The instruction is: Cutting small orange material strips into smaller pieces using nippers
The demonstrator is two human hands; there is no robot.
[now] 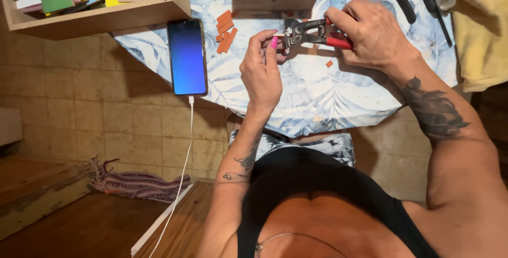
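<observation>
Red-handled nippers [312, 33] in right hand [370, 33] — left hand [262, 70] steadying

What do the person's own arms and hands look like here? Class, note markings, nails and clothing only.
Both arms are bare, with no sleeves; a black sleeveless top shows at the shoulders. The left hand has bright pink painted nails, and small dark line tattoos mark the left forearm. The right hand wears no visible rings, and a large dark shaded tattoo covers the right forearm.
</observation>
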